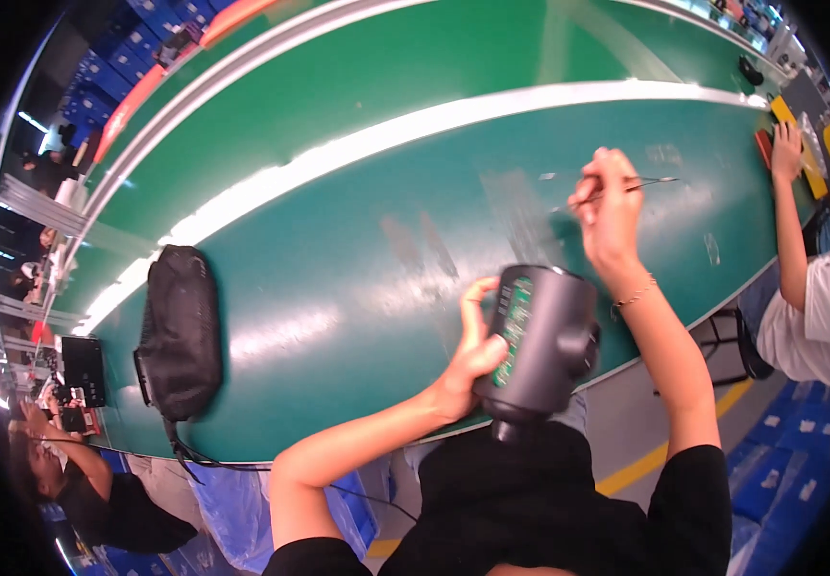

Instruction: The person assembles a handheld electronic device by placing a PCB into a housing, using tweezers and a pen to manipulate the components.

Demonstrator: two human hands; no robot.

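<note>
Remotely, I am watching the left hand (475,363) gripping a dark housing (556,331) at its right, the right hand (611,213) pinching a thin dark item (657,181); I am judging the housing stiff, slick, its green board (520,312) fragile, best held by the rim.

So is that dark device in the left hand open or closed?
The dark device looks open: a green circuit board shows beside the left hand.

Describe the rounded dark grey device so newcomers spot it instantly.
Find the long, glossy green worktable. At its near edge, the person's left hand holds a dark grey, rounded, hard-cased device. Unlike the oblong black fabric bag, it bears a green circuit board.
</note>
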